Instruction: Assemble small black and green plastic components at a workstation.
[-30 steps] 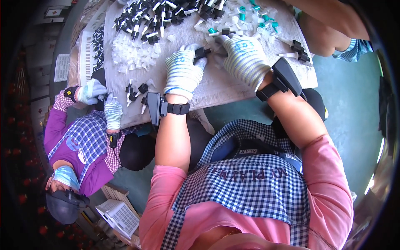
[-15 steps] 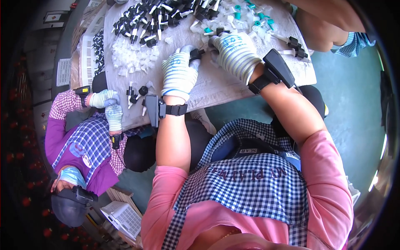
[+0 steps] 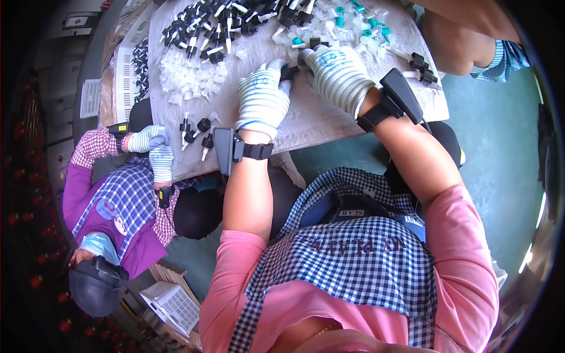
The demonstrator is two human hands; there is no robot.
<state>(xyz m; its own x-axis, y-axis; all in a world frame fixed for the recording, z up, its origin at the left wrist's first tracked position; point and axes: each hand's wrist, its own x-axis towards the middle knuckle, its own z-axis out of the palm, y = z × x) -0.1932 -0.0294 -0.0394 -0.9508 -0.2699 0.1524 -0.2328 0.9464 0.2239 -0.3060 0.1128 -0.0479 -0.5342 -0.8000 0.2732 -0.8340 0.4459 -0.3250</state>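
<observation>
My gloved left hand [image 3: 263, 99] is closed around a black cap [image 3: 286, 73], which shows only in part between thumb and fingers. Close by on the right, my gloved right hand [image 3: 338, 75] has its fingertips pinched together near that cap; what they hold, if anything, is hidden. Just beyond the right hand's knuckles lies another black cap piece [image 3: 318, 43]. Ahead of both hands is a heap of black caps with white stems [image 3: 228, 29]. Translucent white pieces [image 3: 191, 75] lie left of my left hand, and clear and green pieces [image 3: 353, 28] lie beyond my right.
Several black caps with white stems [image 3: 194, 130] sit near the table's [image 3: 347, 120] front left, and more [image 3: 419, 67] at its right edge. A co-worker's gloved hands [image 3: 154, 147] are at the left corner. Another person's arm [image 3: 471, 20] reaches in at far right.
My left hand has moved slightly right and away from me, toward my right hand. The black cap in it is now more covered. My right hand has shifted slightly right.
</observation>
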